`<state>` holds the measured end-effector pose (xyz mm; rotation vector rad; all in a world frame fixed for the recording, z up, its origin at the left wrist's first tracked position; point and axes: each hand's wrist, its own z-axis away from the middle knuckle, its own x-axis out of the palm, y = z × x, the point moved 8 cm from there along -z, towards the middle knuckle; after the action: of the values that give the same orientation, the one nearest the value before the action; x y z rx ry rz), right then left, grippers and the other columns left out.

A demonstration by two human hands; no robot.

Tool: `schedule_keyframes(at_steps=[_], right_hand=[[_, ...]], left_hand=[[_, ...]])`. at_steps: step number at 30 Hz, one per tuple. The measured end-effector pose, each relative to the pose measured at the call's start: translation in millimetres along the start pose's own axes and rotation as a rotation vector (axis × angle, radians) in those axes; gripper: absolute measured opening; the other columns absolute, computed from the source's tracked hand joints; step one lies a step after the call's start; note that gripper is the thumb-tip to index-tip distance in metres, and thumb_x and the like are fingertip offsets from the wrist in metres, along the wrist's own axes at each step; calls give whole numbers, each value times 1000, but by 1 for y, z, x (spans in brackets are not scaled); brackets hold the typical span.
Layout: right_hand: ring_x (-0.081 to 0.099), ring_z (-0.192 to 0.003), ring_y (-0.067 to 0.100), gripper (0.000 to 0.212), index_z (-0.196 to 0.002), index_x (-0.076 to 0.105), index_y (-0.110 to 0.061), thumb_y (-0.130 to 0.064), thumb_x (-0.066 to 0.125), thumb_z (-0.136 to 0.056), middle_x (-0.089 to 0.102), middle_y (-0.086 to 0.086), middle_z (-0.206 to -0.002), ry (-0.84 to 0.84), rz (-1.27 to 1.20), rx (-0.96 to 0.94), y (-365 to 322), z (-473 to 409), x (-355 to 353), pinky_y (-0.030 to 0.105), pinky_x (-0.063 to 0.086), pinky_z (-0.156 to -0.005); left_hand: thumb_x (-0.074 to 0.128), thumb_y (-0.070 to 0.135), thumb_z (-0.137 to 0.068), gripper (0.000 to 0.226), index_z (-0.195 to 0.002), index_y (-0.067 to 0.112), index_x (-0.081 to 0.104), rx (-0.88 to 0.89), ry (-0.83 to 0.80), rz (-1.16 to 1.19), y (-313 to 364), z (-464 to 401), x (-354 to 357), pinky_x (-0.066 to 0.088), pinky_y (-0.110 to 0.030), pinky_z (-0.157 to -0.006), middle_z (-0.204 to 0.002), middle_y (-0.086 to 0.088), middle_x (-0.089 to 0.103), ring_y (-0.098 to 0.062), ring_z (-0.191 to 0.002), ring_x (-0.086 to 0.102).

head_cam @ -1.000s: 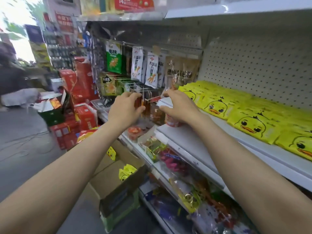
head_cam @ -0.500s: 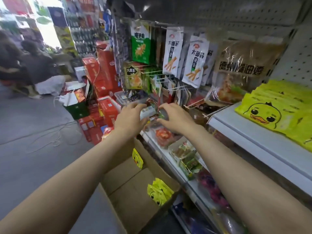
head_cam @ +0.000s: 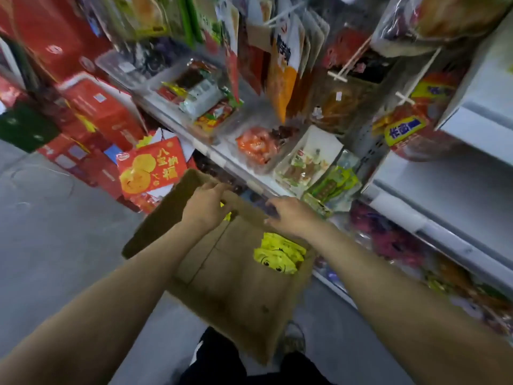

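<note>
Cardboard box (head_cam: 222,290), open, yellow packets (head_cam: 277,254) inside, possibly duck-faced

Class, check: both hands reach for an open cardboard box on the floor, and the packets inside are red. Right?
Wrong colour: the head view shows the packets in the cardboard box are yellow, not red. The left hand and right hand do reach for it.

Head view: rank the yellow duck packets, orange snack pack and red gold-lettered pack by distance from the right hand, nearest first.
1. Yellow duck packets, in the box just below the right hand.
2. Orange snack pack, on the shelf above.
3. Red gold-lettered pack, far left.
</note>
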<state>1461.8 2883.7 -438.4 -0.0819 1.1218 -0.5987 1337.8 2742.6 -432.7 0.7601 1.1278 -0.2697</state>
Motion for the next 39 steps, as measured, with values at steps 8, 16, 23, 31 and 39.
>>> schedule_keyframes(at_steps=[8, 16, 23, 31, 39], right_hand=[[55, -119, 28, 38, -120, 64, -12, -34, 66, -90, 62, 12, -126, -248, -172, 289, 44, -28, 160, 30, 41, -89], [42, -132, 34, 67, -139, 45, -15, -40, 72, -83, 48, 14, -143, -154, -162, 567, 98, -38, 233, 40, 40, -101], [40, -131, 37, 65, -131, 50, -12, -33, 79, -78, 48, 18, -138, -67, -61, 603, 115, -53, 256, 43, 38, -105], [55, -85, 23, 17, -84, 56, -17, -27, 70, -89, 61, 4, -88, -13, -488, 599, 112, -60, 268, 33, 39, -70], [66, -91, 15, 19, -107, 61, -7, -23, 58, -98, 69, 1, -98, -50, -1204, 642, 71, -53, 266, 39, 53, -88]], left_hand=[[70, 35, -84, 50, -130, 21, 58, -56, -263, 76, -107, -39, 111, 47, -45, -94, -127, -17, 58, -41, -111, 57], [73, 34, -82, 59, -136, 20, 53, -66, -286, 109, -178, -81, 168, 37, -37, -103, -144, -20, 44, -38, -128, 44], [74, 34, -80, 74, -145, 30, 40, 23, -237, -3, -191, -119, 192, 31, -44, -111, -160, -7, 19, -38, -135, 31], [63, 18, -86, 64, -145, 21, 40, 64, -158, -247, -193, -142, 192, 38, -46, -93, -138, -14, 42, -38, -117, 42], [64, 29, -88, 24, -109, 19, 71, 61, -281, -325, -183, -144, 192, 34, -42, -91, -122, -14, 54, -37, -114, 41]])
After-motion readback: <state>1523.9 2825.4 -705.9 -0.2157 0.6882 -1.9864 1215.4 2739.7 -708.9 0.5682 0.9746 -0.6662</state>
